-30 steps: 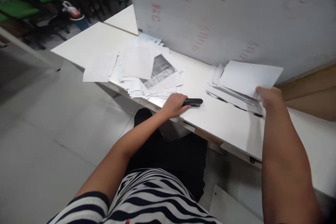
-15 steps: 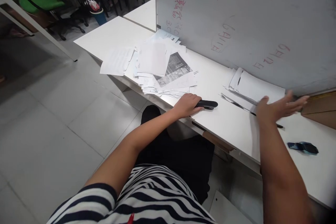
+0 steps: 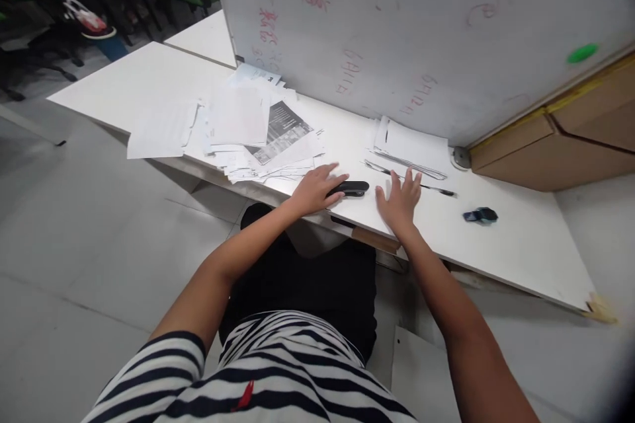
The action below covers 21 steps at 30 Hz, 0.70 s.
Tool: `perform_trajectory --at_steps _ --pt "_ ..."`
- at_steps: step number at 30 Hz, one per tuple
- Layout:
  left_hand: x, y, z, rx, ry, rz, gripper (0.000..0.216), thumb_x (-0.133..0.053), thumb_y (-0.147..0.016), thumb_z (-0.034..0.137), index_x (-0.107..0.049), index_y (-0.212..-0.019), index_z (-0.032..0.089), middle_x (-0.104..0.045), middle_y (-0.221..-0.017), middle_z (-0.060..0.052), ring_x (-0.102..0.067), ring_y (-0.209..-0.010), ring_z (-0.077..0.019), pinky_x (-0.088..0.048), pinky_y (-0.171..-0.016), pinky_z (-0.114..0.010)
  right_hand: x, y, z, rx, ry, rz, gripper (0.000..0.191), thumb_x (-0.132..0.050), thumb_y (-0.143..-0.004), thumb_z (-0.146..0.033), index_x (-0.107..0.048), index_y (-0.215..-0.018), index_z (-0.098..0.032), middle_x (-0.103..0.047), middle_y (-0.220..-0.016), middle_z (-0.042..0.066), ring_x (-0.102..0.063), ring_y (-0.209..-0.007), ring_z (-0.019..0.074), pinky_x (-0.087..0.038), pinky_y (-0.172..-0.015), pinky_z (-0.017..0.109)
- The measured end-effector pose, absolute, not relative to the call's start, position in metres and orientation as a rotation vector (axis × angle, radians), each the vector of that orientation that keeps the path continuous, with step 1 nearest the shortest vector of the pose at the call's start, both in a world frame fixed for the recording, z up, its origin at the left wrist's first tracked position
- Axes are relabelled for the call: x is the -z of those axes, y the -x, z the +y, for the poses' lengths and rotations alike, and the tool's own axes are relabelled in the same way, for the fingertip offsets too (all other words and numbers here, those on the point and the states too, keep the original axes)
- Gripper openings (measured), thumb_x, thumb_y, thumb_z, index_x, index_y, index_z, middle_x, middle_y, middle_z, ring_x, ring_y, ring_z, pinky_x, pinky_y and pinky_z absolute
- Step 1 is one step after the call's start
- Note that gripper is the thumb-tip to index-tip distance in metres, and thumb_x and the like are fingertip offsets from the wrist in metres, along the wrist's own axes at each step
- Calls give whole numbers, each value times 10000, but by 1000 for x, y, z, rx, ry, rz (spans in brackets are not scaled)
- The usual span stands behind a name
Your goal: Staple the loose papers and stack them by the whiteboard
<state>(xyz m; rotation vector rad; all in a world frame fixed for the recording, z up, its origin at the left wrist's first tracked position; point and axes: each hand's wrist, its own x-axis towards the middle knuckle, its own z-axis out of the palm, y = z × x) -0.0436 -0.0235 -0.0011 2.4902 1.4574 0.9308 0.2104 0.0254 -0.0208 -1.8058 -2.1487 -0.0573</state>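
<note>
My left hand [image 3: 315, 190] is at the front edge of the desk, loosely around the rear end of a black stapler [image 3: 358, 187]. One of its fingers is stretched out above the stapler, which lies flat with its front pointing right. Just right of the stapler, my right hand [image 3: 401, 201] hovers over or touches the desktop, fingers spread and nothing in it. Beyond its fingertips lies a thin black-and-white pen-like stick [image 3: 441, 191], partly covered by the fingers. Behind that is a stack of white papers [image 3: 417, 147] against the whiteboard.
Loose papers [image 3: 235, 115], with a dark printed sheet [image 3: 282, 132], spread over the left of the white desk [image 3: 526, 258]. A wristwatch [image 3: 481, 215] and a round grey object [image 3: 460, 157] lie right. A whiteboard [image 3: 387, 33] and cardboard boxes [image 3: 526, 152] stand along the back.
My right hand has come down from above the paper stack to the desktop beside the stapler. A finger of my left hand has stretched out. The view has swung right.
</note>
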Motion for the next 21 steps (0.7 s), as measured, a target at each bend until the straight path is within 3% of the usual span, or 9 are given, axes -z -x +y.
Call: perform_trajectory --at_steps 3,7,11,13,17,21 --pt "-14 55 -23 -1010 -2520 1487 489 -521 -869 479 -506 -1313 273 -332 -1488 -120 -277 -1391 -292 -288 -1085 -461 22 -211 27 29 1866 -2118 610 -324 -908 -507 -312 -1438 -205 -132 -1558 164 3 -1438 376 -166 -1057 636" --pt "-45 108 -3 -1008 -2246 2006 561 -514 -846 544 -466 -1332 269 -320 -1503 -76 -141 -1435 -329 -157 -1137 -535 22 -212 26 4 1898 -2088 632 -317 -908 -513 -296 -1447 -185 -143 -1561 168 5 -1439 366 -156 -1068 627" --pt "-47 180 29 -802 -1861 2462 934 -614 -711 638 -285 -1449 171 -169 -1553 -177 -24 -1434 -406 -100 -1111 -610 21 -212 26 -21 1894 -2081 624 -323 -917 -489 -275 -1456 -178 -131 -1566 170 19 -1441 356 -132 -1078 626" --pt "-34 206 37 -647 -1713 2523 1036 -638 -659 663 -248 -1460 133 -175 -1543 -221 -69 -1423 -432 -100 -1097 -633 21 -212 26 -40 1904 -2071 625 -323 -919 -487 -275 -1454 -169 -133 -1564 175 19 -1441 357 -123 -1082 624" --pt "-11 222 36 -651 -1648 2567 857 -525 -753 648 -334 -1414 137 -246 -1523 -214 -168 -1413 -401 -139 -1106 -598 22 -213 26 -26 1895 -2060 612 -324 -920 -486 -292 -1445 -174 -172 -1553 178 -4 -1441 352 -116 -1078 629" --pt "-5 217 32 -789 -1709 2579 647 -476 -830 530 -424 -1352 150 -364 -1469 -185 -280 -1375 -366 -199 -1104 -559 24 -214 27 -1 1890 -2058 602 -324 -919 -488 -314 -1437 -181 -205 -1545 172 -31 -1439 348 -105 -1075 630"
